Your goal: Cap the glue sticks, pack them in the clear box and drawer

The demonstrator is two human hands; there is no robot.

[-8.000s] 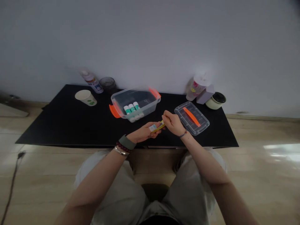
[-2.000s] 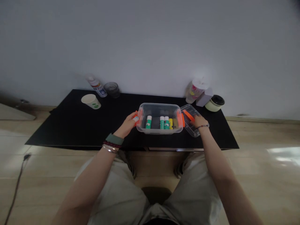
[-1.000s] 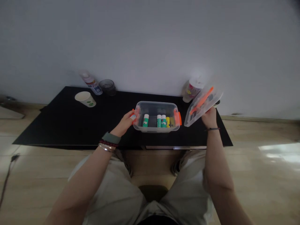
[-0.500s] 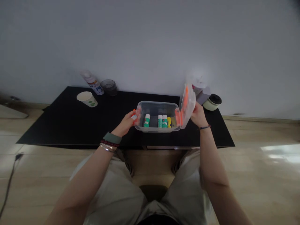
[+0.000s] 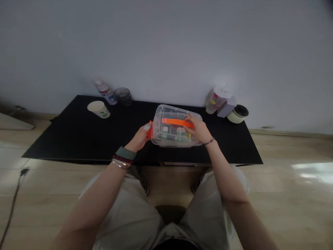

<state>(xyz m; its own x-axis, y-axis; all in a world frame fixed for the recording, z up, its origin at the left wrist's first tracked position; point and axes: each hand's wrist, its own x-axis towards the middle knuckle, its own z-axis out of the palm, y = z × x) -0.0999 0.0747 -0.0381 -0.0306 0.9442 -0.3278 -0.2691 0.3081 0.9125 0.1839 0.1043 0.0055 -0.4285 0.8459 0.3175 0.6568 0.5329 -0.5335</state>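
the person's left hand (image 5: pixel 140 139) pinches the orange clip (image 5: pixel 149 133) at the left end of the clear box (image 5: pixel 177 145), which sits on the black table (image 5: pixel 78 139) near its front edge. the right hand (image 5: pixel 198 129) has its fingers curled round the right end of the orange handle (image 5: pixel 174 121) on the lid (image 5: pixel 170 111), which lies over the box, a little askew; i can see green-and-white tubes (image 5: pixel 165 132) through it, but can't tell whether it's pressed down.

A home or office, I'd say, though it's too dim to be sure: from the person, smooth grey wall (image 5: pixel 161 52) at twelve o'clock, flat-topped black table (image 5: pixel 114 133) ahead, pale beige tiled floor (image 5: pixel 283 205) at three, leaf-printed white paper cup (image 5: pixel 98 109) at eleven.
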